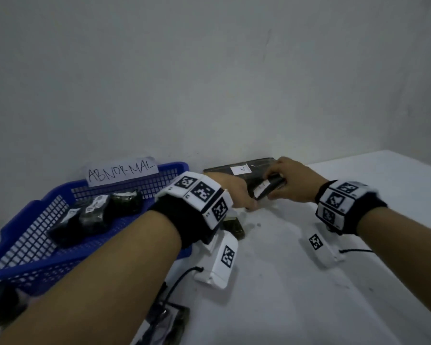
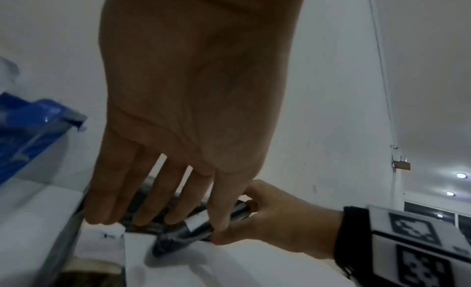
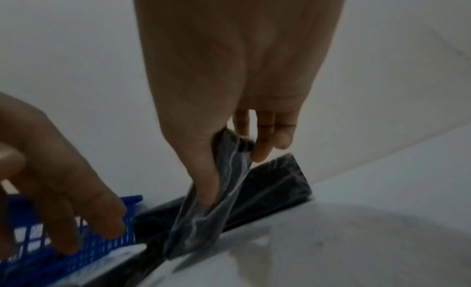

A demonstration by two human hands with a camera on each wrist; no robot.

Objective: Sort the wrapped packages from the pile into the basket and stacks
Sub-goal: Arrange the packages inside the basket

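Note:
My right hand point(image 1: 280, 188) pinches a dark wrapped package point(image 1: 269, 188) with a white label between thumb and fingers, tilted just above the table. In the right wrist view the package point(image 3: 203, 231) hangs from that pinch. Behind it, against the wall, lies a flat dark stack point(image 1: 256, 168) with a white label marked A. My left hand point(image 1: 244, 197) reaches in from the left with straight fingers point(image 2: 153, 202); their tips rest on the stack's near edge and one touches the held package point(image 2: 201, 228). The blue basket point(image 1: 23, 247), labelled ABNORMAL, holds several dark packages point(image 1: 90, 215).
A small dark package point(image 1: 234, 226) lies on the white table under my left wrist. More wrapped packages point(image 1: 169, 319) sit at the near edge below my left forearm. The wall stands close behind basket and stack. The table point(image 1: 358, 295) stretches to the right.

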